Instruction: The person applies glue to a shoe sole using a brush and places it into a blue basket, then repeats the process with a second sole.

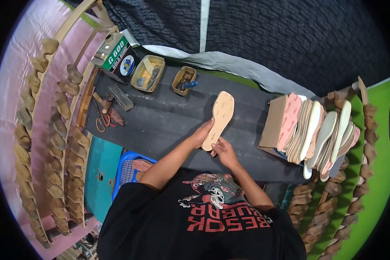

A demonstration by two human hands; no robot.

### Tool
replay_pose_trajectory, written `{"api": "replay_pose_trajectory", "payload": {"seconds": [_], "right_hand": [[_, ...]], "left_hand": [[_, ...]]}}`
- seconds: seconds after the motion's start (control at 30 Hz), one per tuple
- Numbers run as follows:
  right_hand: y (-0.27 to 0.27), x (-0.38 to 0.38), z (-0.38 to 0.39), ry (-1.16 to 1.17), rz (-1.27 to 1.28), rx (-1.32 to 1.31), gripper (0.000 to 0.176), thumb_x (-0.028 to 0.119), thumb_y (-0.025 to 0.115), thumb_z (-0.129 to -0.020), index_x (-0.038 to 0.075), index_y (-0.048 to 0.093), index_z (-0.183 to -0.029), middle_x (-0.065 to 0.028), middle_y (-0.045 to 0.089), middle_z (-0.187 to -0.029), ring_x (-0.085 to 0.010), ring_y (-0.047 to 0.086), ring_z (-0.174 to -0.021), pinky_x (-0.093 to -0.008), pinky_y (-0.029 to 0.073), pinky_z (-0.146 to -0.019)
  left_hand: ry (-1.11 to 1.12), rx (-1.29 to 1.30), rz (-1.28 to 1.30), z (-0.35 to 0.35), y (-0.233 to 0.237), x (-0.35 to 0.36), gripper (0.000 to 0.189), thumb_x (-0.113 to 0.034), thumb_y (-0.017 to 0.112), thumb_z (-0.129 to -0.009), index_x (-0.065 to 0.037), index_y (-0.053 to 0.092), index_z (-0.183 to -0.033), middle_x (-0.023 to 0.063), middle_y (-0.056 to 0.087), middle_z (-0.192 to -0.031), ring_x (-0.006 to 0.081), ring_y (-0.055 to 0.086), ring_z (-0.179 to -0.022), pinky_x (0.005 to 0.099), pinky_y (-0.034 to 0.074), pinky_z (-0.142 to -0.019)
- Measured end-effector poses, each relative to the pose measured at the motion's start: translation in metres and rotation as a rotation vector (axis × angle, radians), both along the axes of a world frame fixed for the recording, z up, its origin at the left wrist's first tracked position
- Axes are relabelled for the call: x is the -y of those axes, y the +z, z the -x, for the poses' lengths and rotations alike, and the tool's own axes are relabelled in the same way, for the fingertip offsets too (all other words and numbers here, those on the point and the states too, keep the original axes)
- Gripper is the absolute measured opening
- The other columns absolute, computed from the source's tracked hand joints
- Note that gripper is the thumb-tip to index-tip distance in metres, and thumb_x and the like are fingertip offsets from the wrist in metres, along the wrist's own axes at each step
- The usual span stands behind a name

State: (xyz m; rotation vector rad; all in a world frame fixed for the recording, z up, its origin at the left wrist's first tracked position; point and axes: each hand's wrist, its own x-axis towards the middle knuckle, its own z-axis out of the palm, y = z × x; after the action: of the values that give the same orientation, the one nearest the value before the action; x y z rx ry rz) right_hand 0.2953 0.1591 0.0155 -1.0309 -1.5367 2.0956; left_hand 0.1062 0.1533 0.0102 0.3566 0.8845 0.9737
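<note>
A beige shoe insole (223,110) is held over the dark worktable, its wide end pointing away from me. My left hand (203,132) grips its left edge near the middle, fingers partly hidden beneath it. At the narrow heel end, my right hand (223,151) pinches the lower right edge between thumb and fingers. Small dark marks show on the insole's face. To the right, a cardboard box (273,119) holds a thick stack of insoles (310,130) in beige, white and pink.
On the black tabletop (160,117) stand a glue can (117,58), a yellowish tub (148,73) and a smaller tub (184,81) with a blue-handled tool. Scissors (103,119) and other tools lie at left. A blue basket (128,169) sits below; racks of wooden shoe lasts (56,143) flank both sides.
</note>
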Motion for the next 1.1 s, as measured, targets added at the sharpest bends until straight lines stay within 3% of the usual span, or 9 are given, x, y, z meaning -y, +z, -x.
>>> {"api": "replay_pose_trajectory", "payload": {"seconds": [0.03,0.13,0.33,0.5,0.6,0.73,0.83,0.97,1.1], "right_hand": [[-0.001,0.000,0.008,-0.037,0.008,0.017,0.014,0.012,0.063,-0.105,0.002,0.063,-0.115,-0.0022,0.066,-0.085,-0.0084,0.059,-0.068,-0.0241,0.049,-0.065],[0.000,-0.009,0.025,-0.028,-0.100,0.284,0.015,0.018,0.067,-0.104,0.003,0.067,-0.103,0.0010,0.064,-0.075,-0.0071,0.057,-0.064,-0.0241,0.048,-0.061],[0.041,-0.026,0.057,-0.154,-0.330,0.326,0.026,0.021,0.066,-0.104,0.002,0.067,-0.087,0.0025,0.061,-0.065,-0.0052,0.051,-0.059,-0.0281,0.040,-0.054],[0.063,-0.047,0.078,-0.240,-0.311,0.126,0.015,0.008,0.063,-0.102,-0.003,0.062,-0.112,-0.0018,0.067,-0.090,-0.0082,0.061,-0.075,-0.0260,0.052,-0.068],[0.049,-0.071,0.092,-0.271,-0.188,0.092,0.025,0.007,0.065,-0.100,-0.003,0.059,-0.122,-0.0023,0.068,-0.093,-0.0091,0.062,-0.075,-0.0265,0.052,-0.070],[0.051,-0.097,0.123,-0.217,-0.365,0.122,0.045,0.008,0.067,-0.098,-0.002,0.051,-0.139,-0.0023,0.062,-0.093,-0.0073,0.060,-0.072,-0.0241,0.050,-0.064],[0.058,-0.112,0.152,-0.168,-0.613,0.178,0.060,0.013,0.074,-0.092,-0.001,0.051,-0.145,-0.0039,0.064,-0.090,-0.0094,0.060,-0.068,-0.0269,0.051,-0.065],[0.062,-0.124,0.195,-0.126,-0.246,0.140,0.062,0.014,0.072,-0.098,0.003,0.044,-0.152,-0.0036,0.062,-0.094,-0.0083,0.056,-0.056,-0.0266,0.047,-0.048],[0.043,-0.133,0.215,-0.083,-0.297,0.170,0.046,0.023,0.064,-0.105,0.006,0.052,-0.146,-0.0017,0.063,-0.084,-0.0082,0.056,-0.058,-0.0262,0.048,-0.051]], "left_hand": [[0.056,-0.039,-0.182,0.002,0.000,-0.004,0.060,-0.055,0.031,-0.112,-0.012,0.042,-0.153,0.0140,0.062,-0.138,0.0250,0.062,-0.121,0.0416,0.056,-0.100],[0.066,0.140,-0.180,0.023,0.001,-0.005,0.057,-0.050,0.029,-0.113,-0.012,0.037,-0.155,0.0154,0.060,-0.142,0.0251,0.062,-0.119,0.0412,0.057,-0.099],[0.119,0.198,-0.166,0.056,-0.022,0.001,0.058,-0.051,0.032,-0.112,-0.013,0.037,-0.155,0.0138,0.061,-0.142,0.0215,0.065,-0.118,0.0386,0.059,-0.093],[0.160,0.254,-0.059,0.057,-0.032,-0.001,0.057,-0.054,0.035,-0.111,-0.014,0.045,-0.149,0.0108,0.066,-0.132,0.0214,0.069,-0.102,0.0383,0.061,-0.084],[0.157,0.279,-0.057,0.054,-0.031,-0.004,0.060,-0.057,0.037,-0.109,-0.009,0.054,-0.141,0.0105,0.069,-0.122,0.0239,0.071,-0.100,0.0404,0.062,-0.083],[0.210,0.296,-0.055,0.056,-0.029,0.006,0.063,-0.059,0.038,-0.108,-0.007,0.058,-0.136,0.0103,0.070,-0.115,0.0254,0.073,-0.098,0.0411,0.063,-0.082],[0.212,0.298,-0.026,0.061,-0.031,0.025,0.063,-0.058,0.038,-0.109,-0.006,0.057,-0.139,0.0100,0.070,-0.120,0.0257,0.073,-0.098,0.0406,0.063,-0.081],[0.232,0.315,-0.053,0.068,-0.030,0.052,0.063,-0.055,0.036,-0.110,-0.006,0.051,-0.147,0.0120,0.066,-0.133,0.0259,0.073,-0.099,0.0403,0.063,-0.082],[0.281,0.408,-0.137,0.077,-0.024,0.070,0.055,-0.045,0.036,-0.111,-0.008,0.048,-0.151,0.0128,0.063,-0.140,0.0266,0.072,-0.101,0.0407,0.062,-0.086]]}}
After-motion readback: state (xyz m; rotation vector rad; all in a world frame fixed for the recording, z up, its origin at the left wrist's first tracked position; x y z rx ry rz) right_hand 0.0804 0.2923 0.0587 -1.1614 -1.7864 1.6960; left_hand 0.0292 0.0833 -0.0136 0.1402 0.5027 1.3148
